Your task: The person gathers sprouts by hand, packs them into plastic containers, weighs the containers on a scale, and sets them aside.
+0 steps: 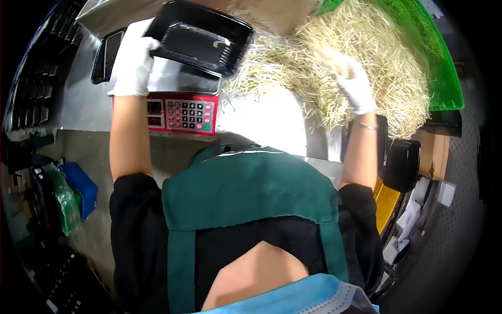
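Note:
My left hand [134, 67], in a white glove, grips the left edge of a black plastic tray [196, 39], which is tilted above a red-fronted scale [189, 113]. Nothing shows inside the tray. My right hand [355, 86], also gloved, is at the near side of a large heap of pale sprouts [381, 57]. Its fingers are closed around some sprouts, partly blurred. The heap spills from a green crate [449, 78] onto the metal table [266, 123].
Another black tray [107, 55] lies left of the scale. Stacked black trays [31, 83] stand at the far left. Black containers [401, 165] and a cardboard box [434, 154] are by my right forearm. A blue bin [80, 188] sits lower left.

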Tool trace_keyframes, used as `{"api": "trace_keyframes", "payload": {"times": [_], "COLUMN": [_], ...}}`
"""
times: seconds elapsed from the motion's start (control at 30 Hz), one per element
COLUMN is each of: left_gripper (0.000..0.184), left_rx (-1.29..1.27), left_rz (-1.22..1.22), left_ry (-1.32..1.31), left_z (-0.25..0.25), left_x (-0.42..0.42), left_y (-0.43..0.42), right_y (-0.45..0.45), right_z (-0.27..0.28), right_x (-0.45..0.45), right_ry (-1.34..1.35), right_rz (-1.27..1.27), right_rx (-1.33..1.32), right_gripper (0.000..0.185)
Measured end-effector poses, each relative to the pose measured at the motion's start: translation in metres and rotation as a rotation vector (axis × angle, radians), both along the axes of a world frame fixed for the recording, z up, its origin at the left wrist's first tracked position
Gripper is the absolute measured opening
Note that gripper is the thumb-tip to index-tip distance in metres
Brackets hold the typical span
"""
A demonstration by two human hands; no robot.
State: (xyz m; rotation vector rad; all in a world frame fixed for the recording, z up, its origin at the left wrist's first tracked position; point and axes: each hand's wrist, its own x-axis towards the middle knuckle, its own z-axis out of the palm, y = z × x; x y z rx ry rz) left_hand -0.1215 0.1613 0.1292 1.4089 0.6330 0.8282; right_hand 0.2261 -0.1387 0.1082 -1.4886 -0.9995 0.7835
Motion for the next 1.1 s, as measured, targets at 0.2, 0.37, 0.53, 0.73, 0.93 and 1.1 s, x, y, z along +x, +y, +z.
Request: {"api": "trace_keyframes", "payload": {"times": [0.2,0.37,0.53,0.73,0.93,1.1], "left_gripper": [0.055,0.059,0.058,0.061,0.045,0.034], "left_rx": [0.482,-0.386,-0.097,-0.292,-0.145,0.531], "left_rz": [-0.048,0.042,0.352,0.435,0.474,0.67], "left_ry": [0.357,0.009,-0.102,-0.162,-0.049,-0.029], "left_z": [-0.041,-0.04,-0.012,-0.045,-0.045,0.016], "left_x": [0.104,0.078,0.033,0.0,-0.009,-0.002], "left_y": [-0.114,-0.113,-0.09,-0.055,-0.038,-0.09], "right_y": [0.032,0.036,0.081,0.137,0.127,0.085], "right_z": [0.045,0.038,-0.02,-0.053,-0.064,0.007], "right_x": [-0.065,-0.055,0.035,0.078,0.072,0.075], "right_ry": [-0.907,-0.908,-1.313,-1.402,-1.415,-0.816], "right_rz": [0.105,0.171,-0.195,-0.219,-0.034,-0.321], "right_rx": [-0.17,-0.153,-0.598,-0.587,-0.691,-0.272], "right_gripper": [0.069,0.091,0.117,0.128,0.051,0.04]}}
